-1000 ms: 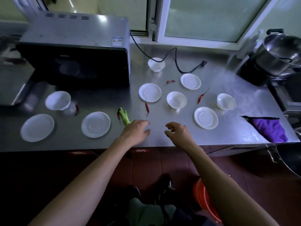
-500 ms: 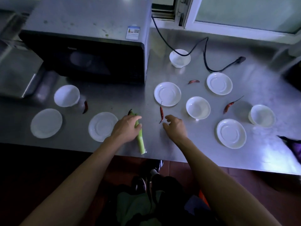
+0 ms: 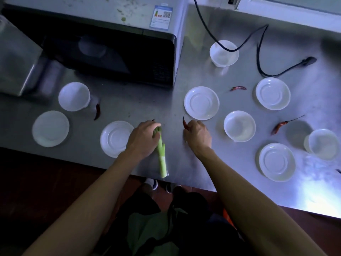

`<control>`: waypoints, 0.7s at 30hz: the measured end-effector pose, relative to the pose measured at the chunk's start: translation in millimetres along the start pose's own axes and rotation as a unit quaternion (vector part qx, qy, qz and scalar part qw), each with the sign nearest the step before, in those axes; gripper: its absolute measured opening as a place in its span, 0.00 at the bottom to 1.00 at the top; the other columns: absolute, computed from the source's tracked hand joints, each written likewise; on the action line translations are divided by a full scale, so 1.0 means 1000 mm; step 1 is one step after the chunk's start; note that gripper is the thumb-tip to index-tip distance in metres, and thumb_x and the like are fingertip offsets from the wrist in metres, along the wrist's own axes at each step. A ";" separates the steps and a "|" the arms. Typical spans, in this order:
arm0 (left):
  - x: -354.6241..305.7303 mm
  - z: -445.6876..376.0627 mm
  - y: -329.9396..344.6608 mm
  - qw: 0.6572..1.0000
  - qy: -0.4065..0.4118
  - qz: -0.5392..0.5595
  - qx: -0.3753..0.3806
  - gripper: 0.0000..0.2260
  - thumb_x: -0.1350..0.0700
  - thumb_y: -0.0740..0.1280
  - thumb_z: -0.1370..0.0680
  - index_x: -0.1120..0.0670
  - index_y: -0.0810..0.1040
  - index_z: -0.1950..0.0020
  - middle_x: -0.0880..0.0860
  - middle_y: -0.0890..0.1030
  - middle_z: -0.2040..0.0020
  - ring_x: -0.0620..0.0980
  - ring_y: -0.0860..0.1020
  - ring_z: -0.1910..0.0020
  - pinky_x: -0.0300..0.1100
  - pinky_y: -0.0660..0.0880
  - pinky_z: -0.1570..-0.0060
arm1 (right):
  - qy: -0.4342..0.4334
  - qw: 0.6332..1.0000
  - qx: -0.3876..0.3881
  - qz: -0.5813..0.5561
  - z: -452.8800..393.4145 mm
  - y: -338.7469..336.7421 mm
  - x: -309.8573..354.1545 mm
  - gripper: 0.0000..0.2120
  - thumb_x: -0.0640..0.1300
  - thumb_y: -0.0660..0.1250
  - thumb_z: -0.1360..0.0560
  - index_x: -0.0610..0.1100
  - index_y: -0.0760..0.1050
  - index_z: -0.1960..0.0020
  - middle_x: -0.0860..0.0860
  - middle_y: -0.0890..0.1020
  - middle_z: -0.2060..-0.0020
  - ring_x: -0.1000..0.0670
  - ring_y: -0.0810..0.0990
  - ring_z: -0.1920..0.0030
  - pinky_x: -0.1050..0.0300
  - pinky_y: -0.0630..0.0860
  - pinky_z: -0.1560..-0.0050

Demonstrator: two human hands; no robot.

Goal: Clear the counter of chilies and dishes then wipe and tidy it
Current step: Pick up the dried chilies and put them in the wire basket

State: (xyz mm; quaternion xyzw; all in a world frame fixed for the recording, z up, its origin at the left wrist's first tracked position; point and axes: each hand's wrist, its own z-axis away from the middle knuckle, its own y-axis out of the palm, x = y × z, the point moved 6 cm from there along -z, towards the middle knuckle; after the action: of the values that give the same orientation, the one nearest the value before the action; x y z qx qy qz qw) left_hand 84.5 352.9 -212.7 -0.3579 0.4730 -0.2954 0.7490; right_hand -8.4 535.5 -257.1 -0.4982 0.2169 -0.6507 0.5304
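left hand [image 3: 143, 139] has its grip clamped round a green chili [image 3: 160, 152], the pale stalk end poking out toward the near edge of the worktop [image 3: 147, 100], and there's a hint of a red tip just beyond the knuckles. right hand [image 3: 197, 133] is curled down on a red chili [image 3: 185, 124], fingertips pinching its lower end while the thin stem sticks up and away from the grip; whether it's off the steel yet, can't tell.

to do this well, i'd say: pinch the red one by the body, not the brittle stem, and lift straight up so it doesn't skid on the slick metal. the nearest saucer [image 3: 201, 103] sits just beyond the right grip and a bowl [image 3: 239, 126] just to its right, so keep the wrist low and clear of both rims.

more waits: another red chili [image 3: 279, 126] further right of that bowl, one [image 3: 238, 88] beyond the saucer, and one [image 3: 97, 112] well left of the left grip beside a bowl [image 3: 74, 96]. gathering all chilies first, dishes after, looks the tidy order; wiping is a long way off.
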 end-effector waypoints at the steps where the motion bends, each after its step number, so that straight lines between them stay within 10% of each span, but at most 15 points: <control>1: 0.006 -0.001 -0.003 1.000 -0.003 0.001 -0.010 0.15 0.55 0.62 0.20 0.53 0.77 0.34 0.51 0.78 0.35 0.52 0.74 0.36 0.49 0.73 0.39 | -0.003 1.000 0.000 0.008 -0.002 0.002 0.004 0.09 0.47 0.63 0.23 0.41 0.73 0.55 0.45 0.77 0.54 0.39 0.77 0.52 0.45 0.78 0.52; 21: 0.063 -0.024 0.006 0.992 -0.027 -0.100 -0.073 0.08 0.45 0.64 0.24 0.45 0.79 0.49 0.44 0.81 0.54 0.49 0.74 0.49 0.50 0.58 0.46 | -0.043 0.998 -0.036 -0.041 -0.004 0.016 0.054 0.05 0.47 0.65 0.27 0.46 0.75 0.57 0.50 0.79 0.59 0.44 0.77 0.59 0.51 0.75 0.61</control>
State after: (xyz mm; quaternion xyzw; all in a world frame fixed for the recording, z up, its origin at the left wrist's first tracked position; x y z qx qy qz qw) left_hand 87.4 301.2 -256.4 -0.4648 0.4344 -0.3237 0.7004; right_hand -1.0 480.7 -248.7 -0.5529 0.1966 -0.6416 0.4941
